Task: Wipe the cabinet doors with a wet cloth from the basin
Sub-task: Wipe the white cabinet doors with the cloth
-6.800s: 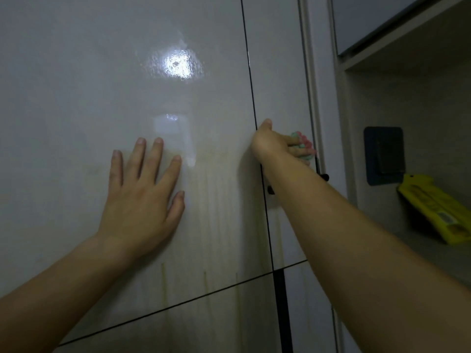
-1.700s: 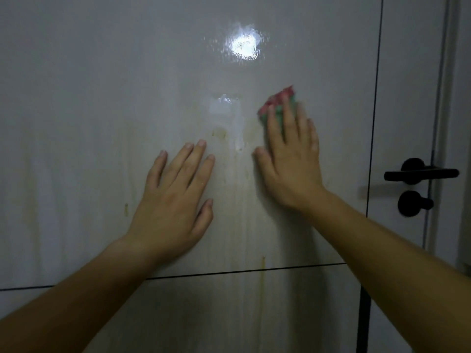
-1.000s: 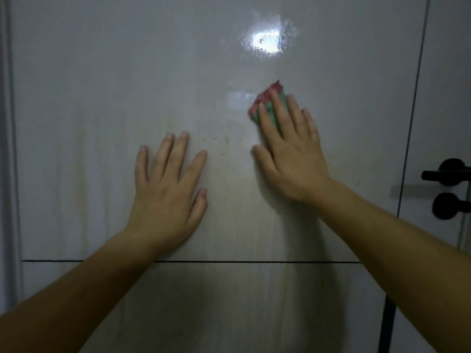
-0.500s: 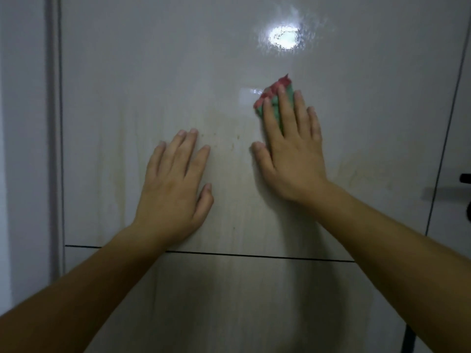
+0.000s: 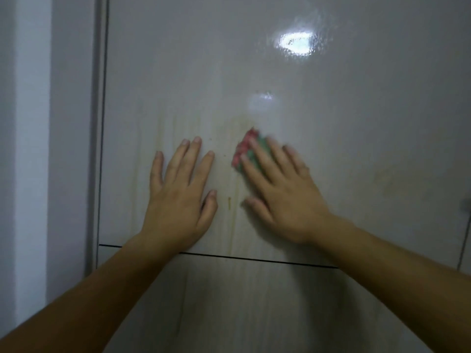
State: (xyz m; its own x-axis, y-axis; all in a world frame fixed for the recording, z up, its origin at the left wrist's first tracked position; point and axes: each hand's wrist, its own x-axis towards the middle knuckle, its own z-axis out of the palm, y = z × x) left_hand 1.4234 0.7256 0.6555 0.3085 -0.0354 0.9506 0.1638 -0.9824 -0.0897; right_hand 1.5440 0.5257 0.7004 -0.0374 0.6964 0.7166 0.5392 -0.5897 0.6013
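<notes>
A glossy pale cabinet door [image 5: 356, 123] fills the view, with yellowish drip streaks down its middle. My right hand [image 5: 283, 192] presses a small green and red cloth [image 5: 246, 151] flat against the door; only the cloth's upper left part shows past my fingers, which are motion-blurred. My left hand [image 5: 178, 194] lies flat on the door just left of it, fingers spread, holding nothing. A thin black seam [image 5: 254, 258] runs below both wrists and separates a lower panel [image 5: 254, 301].
A grey frame strip [image 5: 98, 123] borders the door on the left, with pale wall [image 5: 33, 149] beyond it. A light reflection [image 5: 295, 43] glares on the wet surface at the top. Another vertical seam [image 5: 465, 240] shows at the right edge.
My right hand has slid the cloth downward and slightly left on the door. The view has shifted left, so the door handle has left the frame. My left hand stays planted.
</notes>
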